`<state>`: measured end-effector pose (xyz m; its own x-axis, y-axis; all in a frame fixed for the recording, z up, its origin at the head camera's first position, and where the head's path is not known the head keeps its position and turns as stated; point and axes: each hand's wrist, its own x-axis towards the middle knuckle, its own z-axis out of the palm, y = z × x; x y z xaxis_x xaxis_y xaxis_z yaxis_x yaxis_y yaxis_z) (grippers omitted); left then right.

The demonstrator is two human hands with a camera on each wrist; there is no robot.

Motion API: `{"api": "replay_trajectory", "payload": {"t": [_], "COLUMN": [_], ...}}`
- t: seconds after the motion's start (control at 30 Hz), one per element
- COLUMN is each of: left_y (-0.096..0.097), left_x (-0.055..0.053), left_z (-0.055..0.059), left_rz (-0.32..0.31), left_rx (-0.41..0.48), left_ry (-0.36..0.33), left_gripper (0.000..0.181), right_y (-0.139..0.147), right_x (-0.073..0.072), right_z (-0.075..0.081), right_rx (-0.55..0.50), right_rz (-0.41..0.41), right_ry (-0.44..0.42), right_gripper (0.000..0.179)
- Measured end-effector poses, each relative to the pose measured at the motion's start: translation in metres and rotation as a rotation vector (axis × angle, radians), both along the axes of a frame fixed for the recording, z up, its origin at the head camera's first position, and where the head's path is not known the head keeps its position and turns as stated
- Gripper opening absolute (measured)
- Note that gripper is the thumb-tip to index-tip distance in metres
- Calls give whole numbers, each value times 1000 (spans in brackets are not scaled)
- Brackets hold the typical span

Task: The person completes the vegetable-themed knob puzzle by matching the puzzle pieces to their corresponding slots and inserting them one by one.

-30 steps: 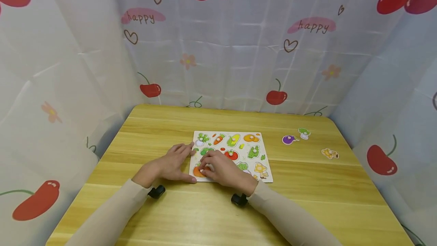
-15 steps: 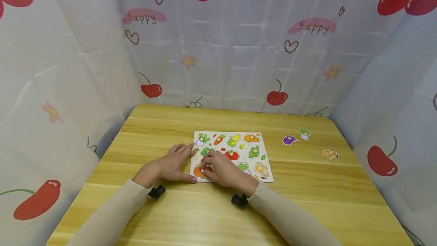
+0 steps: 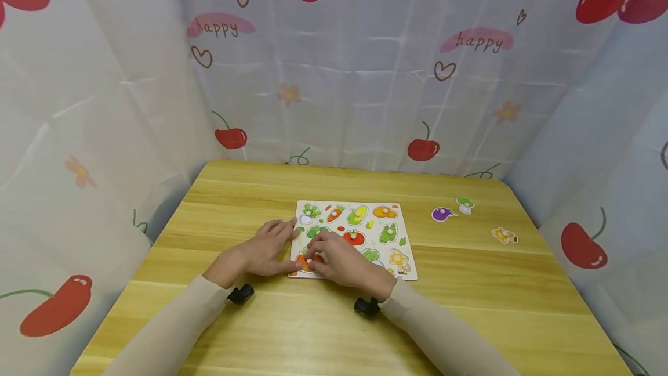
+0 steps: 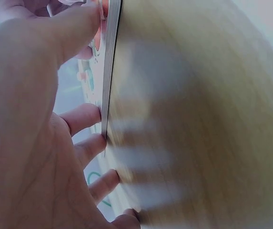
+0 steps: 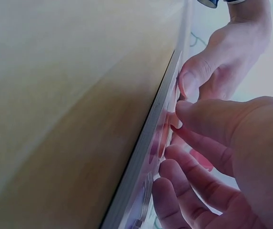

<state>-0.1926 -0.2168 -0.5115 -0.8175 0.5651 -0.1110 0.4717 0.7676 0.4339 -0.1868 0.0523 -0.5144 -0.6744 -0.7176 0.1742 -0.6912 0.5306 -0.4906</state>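
A white knob puzzle board with vegetable pieces lies on the table. My right hand reaches over its near left part, thumb and index finger pinching the small white knob of an orange pumpkin-like piece. This piece lies at its place in the board's near left corner. Along the board's left edge rests my left hand, fingers spread, its thumb touching the orange piece's left side. In the left wrist view the left fingertips meet the board's edge and the table. The right hand partly covers the broccoli and tomato pieces.
To the board's right lie loose pieces: a purple eggplant, a green leafy vegetable and a yellow mushroom. The wooden table is enclosed by a cherry-print curtain on the back and both sides.
My left thumb has shifted up from the board's near corner onto the left side of the orange piece. The right hand keeps its pinch there, almost still.
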Motion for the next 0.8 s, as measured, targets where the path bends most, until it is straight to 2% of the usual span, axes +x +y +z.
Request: {"api": "replay_trajectory", "payload": {"t": [0.1,0.3,0.57,0.8], "left_y": [0,1,0,0], "left_x": [-1,-1,-1,-1], "left_z": [-1,0,0,0], "left_rz": [1,0,-6,-6], "left_rx": [6,7,-9,-20], "left_ry": [7,14,2,-3], "left_gripper": [101,91,86,89], "right_y": [2,7,19,31], "right_x": [0,-2,-4,-7], "right_z": [1,2,4,8], "right_rx": [-11,-28,-34,-46], "right_rz": [8,15,-24,-51], "right_ry": [-4,-7,-9,42], "right_gripper": [11,14,17,17]}}
